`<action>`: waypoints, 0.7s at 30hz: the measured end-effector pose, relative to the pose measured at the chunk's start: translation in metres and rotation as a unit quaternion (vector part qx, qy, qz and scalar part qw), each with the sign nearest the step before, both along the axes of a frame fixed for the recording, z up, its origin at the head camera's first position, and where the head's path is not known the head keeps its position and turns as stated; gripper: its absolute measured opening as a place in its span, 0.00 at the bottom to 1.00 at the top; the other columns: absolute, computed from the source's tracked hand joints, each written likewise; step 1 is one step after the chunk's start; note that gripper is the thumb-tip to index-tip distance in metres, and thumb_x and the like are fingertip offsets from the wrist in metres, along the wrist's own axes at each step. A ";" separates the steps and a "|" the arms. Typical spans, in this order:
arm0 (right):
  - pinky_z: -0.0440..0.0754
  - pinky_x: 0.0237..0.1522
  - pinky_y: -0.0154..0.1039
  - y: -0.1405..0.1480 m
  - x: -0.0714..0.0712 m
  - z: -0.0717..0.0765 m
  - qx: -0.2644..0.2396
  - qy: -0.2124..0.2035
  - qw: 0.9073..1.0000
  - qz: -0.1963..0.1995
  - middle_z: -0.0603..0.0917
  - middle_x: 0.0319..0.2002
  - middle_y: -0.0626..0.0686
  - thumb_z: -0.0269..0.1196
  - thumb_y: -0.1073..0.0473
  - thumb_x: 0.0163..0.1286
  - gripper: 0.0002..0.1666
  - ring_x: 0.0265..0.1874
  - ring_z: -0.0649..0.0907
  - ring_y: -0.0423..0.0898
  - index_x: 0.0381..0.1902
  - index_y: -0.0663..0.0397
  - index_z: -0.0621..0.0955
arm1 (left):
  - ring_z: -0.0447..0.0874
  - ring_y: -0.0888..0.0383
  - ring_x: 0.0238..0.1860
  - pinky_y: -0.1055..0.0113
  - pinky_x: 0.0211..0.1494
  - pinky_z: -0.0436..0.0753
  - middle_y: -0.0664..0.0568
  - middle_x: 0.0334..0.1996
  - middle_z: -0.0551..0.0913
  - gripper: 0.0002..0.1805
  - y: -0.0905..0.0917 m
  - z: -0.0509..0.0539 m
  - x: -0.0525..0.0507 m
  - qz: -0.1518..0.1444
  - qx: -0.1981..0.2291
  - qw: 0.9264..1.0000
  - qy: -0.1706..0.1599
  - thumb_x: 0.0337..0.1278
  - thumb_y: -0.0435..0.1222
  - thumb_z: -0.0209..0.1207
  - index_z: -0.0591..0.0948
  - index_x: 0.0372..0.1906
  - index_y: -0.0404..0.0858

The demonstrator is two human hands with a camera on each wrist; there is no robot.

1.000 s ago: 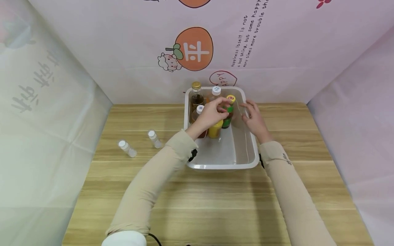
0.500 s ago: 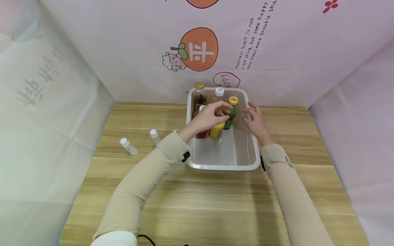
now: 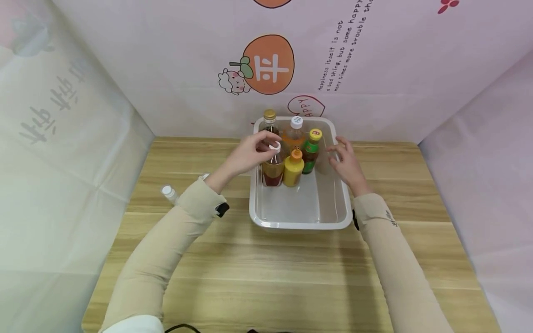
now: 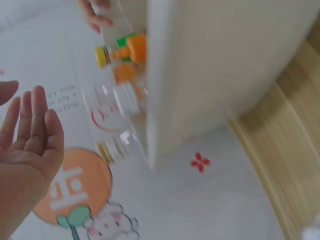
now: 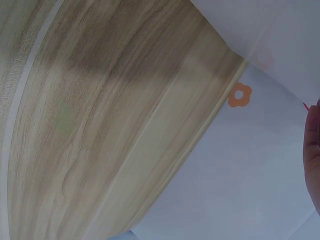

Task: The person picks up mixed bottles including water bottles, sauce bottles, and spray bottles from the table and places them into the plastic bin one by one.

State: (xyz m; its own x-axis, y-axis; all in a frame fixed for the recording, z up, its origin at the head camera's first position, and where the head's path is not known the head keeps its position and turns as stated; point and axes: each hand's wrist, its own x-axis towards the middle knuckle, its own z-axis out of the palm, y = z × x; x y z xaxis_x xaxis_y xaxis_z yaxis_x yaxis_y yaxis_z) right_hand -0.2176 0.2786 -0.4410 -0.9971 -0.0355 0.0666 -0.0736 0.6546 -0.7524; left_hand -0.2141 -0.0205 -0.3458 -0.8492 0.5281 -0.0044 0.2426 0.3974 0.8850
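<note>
A white plastic bin (image 3: 300,226) holds several upright bottles, grouped at its back left. Among them are a yellow squeeze bottle (image 3: 293,172) with an orange nozzle cap and a green-labelled bottle (image 3: 310,155) with a yellow cap. My left hand (image 3: 249,152) hovers over the bin's left side, fingers loosely bent, holding nothing. Its fingertips are close to the white cap of a clear bottle (image 3: 272,177) with red contents; whether they touch is unclear. In the left wrist view that palm looks relaxed. By the bin's right rim is my right hand (image 3: 349,167), its fingers loosely bent, with nothing in it.
Left of the bin, a small clear vial (image 3: 168,191) with a white cap lies on the wooden table (image 3: 266,277). Another vial (image 3: 205,175) is mostly hidden by my left sleeve. Printed cloth walls (image 3: 187,69) enclose the table's back and sides.
My left hand has moved left from above the green-labelled bottle, uncovering the yellow squeeze bottle's orange cap. The left forearm now covers most of one vial. The right hand stays at the rim.
</note>
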 end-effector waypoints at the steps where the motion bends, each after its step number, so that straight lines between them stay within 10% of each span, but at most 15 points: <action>1: 0.62 0.68 0.64 0.000 0.000 0.000 0.001 0.001 1.000 0.000 0.54 0.73 0.61 0.53 0.66 0.64 0.19 0.69 0.61 0.67 0.53 0.67 0.75 | 0.81 0.49 0.47 0.64 0.49 0.82 0.41 0.52 0.80 0.18 -0.005 -0.001 -0.001 0.006 0.001 1.000 -0.002 0.62 0.31 0.56 0.75 0.57 0.35; 21: 0.63 0.68 0.64 0.000 0.002 0.001 -0.008 0.001 1.000 -0.001 0.54 0.73 0.61 0.52 0.69 0.64 0.19 0.69 0.60 0.68 0.53 0.67 0.75 | 0.77 0.42 0.55 0.54 0.58 0.79 0.36 0.56 0.76 0.22 -0.087 -0.042 -0.003 0.099 -0.017 0.994 -0.045 0.62 0.32 0.57 0.72 0.61 0.33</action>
